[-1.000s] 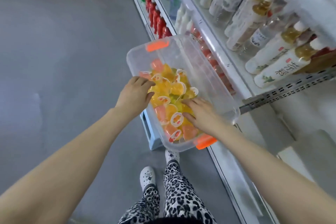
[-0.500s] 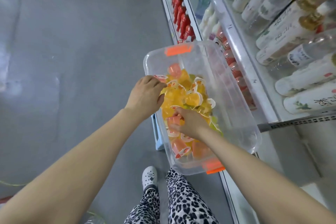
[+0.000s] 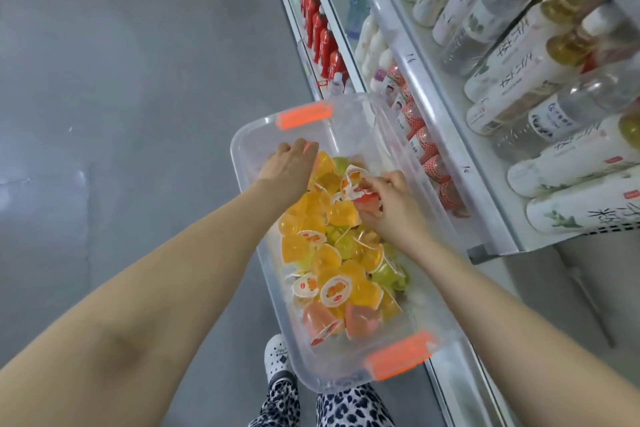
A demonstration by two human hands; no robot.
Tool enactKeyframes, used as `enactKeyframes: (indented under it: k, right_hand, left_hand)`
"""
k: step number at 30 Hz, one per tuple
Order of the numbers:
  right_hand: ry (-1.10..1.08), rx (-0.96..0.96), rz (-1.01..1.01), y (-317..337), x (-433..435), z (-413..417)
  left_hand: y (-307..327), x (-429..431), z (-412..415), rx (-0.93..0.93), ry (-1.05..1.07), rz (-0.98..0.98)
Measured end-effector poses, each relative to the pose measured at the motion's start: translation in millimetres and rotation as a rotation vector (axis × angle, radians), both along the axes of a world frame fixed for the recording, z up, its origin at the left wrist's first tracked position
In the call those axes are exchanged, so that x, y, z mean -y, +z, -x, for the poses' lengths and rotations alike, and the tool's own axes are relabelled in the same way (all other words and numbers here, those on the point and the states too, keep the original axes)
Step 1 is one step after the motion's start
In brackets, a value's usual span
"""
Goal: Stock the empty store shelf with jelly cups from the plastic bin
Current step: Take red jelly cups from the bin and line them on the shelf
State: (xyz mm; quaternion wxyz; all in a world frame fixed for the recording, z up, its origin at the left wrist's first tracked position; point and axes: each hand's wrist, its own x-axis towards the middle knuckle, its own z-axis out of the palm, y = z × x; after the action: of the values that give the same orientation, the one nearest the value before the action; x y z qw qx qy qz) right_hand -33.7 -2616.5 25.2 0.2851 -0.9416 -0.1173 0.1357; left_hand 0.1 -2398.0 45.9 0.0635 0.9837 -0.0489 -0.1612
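Note:
A clear plastic bin (image 3: 244, 137) with orange latches (image 3: 398, 355) sits in front of me beside the shelving. It holds several jelly cups (image 3: 332, 274) in yellow, orange, green and pink. My left hand (image 3: 287, 170) reaches into the far end of the bin, fingers curled around a pinkish cup (image 3: 307, 148). My right hand (image 3: 389, 206) is closed on a red jelly cup (image 3: 365, 198), with a white-lidded cup (image 3: 353, 178) against its fingertips. A bare grey shelf (image 3: 588, 281) lies low on the right.
Bottle-filled shelves (image 3: 519, 80) run along the right, with red bottles (image 3: 320, 35) on the lowest row. Grey floor (image 3: 121, 114) spreads to the left. My patterned trouser legs and a white shoe (image 3: 277, 359) are below the bin.
Both hands have shifted toward the far end of the bin. My right hand has gathered a red cup and lifted off the heap. The view has swung closer to the shelving.

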Motion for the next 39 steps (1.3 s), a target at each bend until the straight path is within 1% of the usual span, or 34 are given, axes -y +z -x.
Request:
enactKeyframes:
  k: [3,8,12,14,19,23,25,27,29,31,33,37,39]
  right_hand:
    - [0.023,0.049,0.037,-11,-2,0]
    - [0.083,0.047,0.055,-10,0,-6]
    - [0.097,0.033,0.056,-3,-1,-7]
    - [0.115,0.036,0.052,-3,-1,-7]
    - [0.116,0.041,0.037,-3,4,-3]
    - [0.125,0.030,0.044,-2,6,0]
    - [0.148,0.035,0.063,0,7,0]
    - [0.170,0.037,0.075,2,7,-2]
    - [0.179,0.034,0.077,4,7,-4]
    - [0.187,0.033,0.080,4,7,-6]
    - [0.197,0.025,0.087,3,7,-7]
    - [0.225,0.029,0.100,3,9,-6]
    - [0.232,0.044,0.119,7,9,-3]
  left_hand:
    - [-12,6,-4,0.012,-0.048,-0.052]
    - [-16,8,-7,0.052,-0.068,-0.102]
    - [-18,16,-6,0.062,-0.059,-0.044]
    - [-22,17,-7,0.099,-0.047,-0.019]
    - [-30,14,-9,0.202,0.118,0.097]
    - [-28,18,-5,0.200,0.125,0.069]
    - [-23,17,-3,0.179,0.154,0.123]
    - [-17,16,-1,0.101,0.192,0.176]
    - [-12,20,2,-0.033,0.160,0.164]
    - [-11,25,5,-0.101,0.132,0.188]
    - [-12,28,7,-0.068,0.144,0.208]
    - [-12,29,14,0.036,0.234,0.179]
    - [-9,27,22,0.071,0.238,0.165]
